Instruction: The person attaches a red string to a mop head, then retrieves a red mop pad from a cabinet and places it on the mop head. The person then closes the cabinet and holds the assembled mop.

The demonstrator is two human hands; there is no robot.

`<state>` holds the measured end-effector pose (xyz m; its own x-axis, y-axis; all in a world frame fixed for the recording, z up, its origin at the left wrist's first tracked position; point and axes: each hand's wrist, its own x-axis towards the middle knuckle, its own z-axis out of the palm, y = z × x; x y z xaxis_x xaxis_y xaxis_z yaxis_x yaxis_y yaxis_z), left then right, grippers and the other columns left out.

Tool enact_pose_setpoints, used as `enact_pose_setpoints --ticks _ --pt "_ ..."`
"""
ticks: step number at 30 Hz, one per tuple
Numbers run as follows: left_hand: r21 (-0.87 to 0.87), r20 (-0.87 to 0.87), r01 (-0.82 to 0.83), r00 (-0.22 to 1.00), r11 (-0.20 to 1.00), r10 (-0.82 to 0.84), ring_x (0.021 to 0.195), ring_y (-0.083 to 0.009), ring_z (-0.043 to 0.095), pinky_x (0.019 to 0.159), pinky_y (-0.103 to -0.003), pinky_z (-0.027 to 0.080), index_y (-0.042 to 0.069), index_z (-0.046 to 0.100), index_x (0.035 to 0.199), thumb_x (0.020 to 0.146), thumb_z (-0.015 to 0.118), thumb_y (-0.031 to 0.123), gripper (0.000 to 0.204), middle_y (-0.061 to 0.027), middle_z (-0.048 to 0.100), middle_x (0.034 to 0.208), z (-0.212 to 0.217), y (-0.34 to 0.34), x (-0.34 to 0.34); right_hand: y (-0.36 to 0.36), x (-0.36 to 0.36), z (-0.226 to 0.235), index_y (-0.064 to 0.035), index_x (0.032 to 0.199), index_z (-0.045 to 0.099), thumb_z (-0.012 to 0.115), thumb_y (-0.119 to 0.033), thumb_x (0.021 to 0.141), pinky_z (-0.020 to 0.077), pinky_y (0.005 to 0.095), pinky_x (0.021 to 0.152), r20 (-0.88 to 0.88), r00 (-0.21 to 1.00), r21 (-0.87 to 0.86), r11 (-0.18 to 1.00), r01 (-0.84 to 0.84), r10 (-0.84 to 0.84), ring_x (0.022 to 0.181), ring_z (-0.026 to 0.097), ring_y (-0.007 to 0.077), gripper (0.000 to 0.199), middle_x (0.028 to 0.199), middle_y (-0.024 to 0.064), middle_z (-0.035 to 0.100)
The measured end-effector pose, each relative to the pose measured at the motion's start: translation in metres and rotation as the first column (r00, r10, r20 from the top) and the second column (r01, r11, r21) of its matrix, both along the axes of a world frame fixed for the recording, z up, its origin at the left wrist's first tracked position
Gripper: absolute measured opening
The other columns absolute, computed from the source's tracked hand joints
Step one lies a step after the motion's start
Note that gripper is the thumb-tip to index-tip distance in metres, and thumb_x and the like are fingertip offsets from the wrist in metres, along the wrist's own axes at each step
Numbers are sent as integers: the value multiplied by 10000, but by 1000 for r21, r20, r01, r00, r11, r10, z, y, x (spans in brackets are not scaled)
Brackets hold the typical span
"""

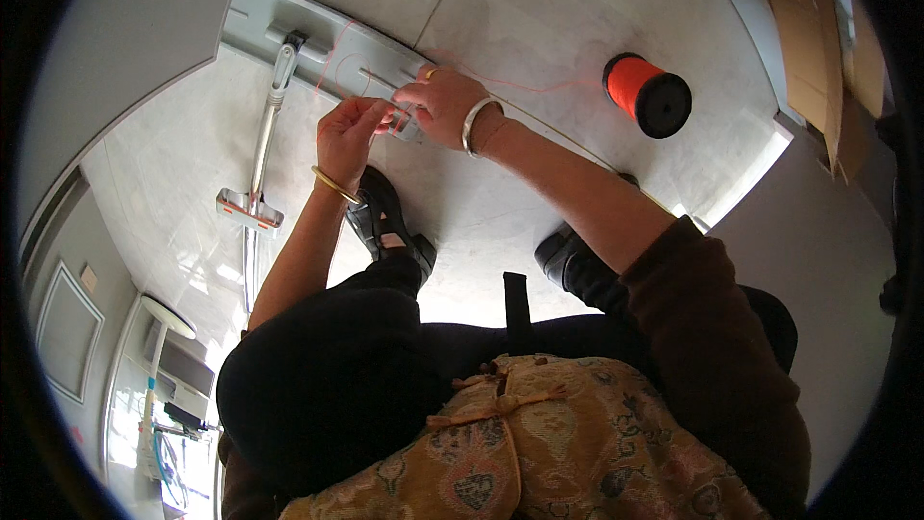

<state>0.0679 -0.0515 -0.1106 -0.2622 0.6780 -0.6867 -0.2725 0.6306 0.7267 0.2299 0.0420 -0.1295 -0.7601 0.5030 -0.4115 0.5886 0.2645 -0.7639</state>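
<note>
I have both hands low over the pale floor (500, 24), working at the near end of a long grey plate (358, 50). Left hand (348, 133): thumb and fingertips pinched narrow, apparently on orange thread (553, 90), right beside a small grey piece (404, 125). Right hand (445, 108): fingers bent and close together at that same piece, palm down; thumb mostly hidden, so I can't tell whether it grips or only steadies. The small grey piece sits between the two hands, under the fingertips, just off the plate's edge. Thread runs from the hands across the floor to an orange spool (631, 82) lying on its side, well to the right; more thread loops loosely over the plate. A silver pole (265, 130) lies left of my hands, its end at the plate; left shoe (380, 207) just below them, right shoe (558, 250) further right. I judge the step in hand as fine threading or tying at the small piece; knot or hole too small to confirm. Next move calls for a firm left pinch, a steady right hand and enough slack toward the spool.
</note>
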Motion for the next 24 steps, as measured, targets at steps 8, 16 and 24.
enact_pose_setpoints --ticks 8,16,24 --pt "1 139 10 990 1000 -10 752 -165 632 634 -264 458 -7 637 910 937 489 164 229 -89 680 885 19 15 -3 -21 -10 -4 -162 872 668 576 -216 833 504 426 725 71 992 79 992 100 -106 847 625 302 113 912 116 629" --pt "-64 89 2 996 998 4 606 -125 548 559 -245 426 1 589 745 902 487 134 230 -73 624 699 17 9 2 -43 -17 -7 -152 784 630 585 -193 795 500 433 651 170 964 66 978 196 -205 771 630 300 63 803 74 629" --pt "-47 12 131 991 990 -130 617 -107 507 577 -249 400 29 559 735 912 484 129 217 -38 558 676 19 8 6 -41 -22 0 -149 843 629 571 -173 802 504 422 668 209 967 157 981 115 -147 813 637 280 74 835 68 642"
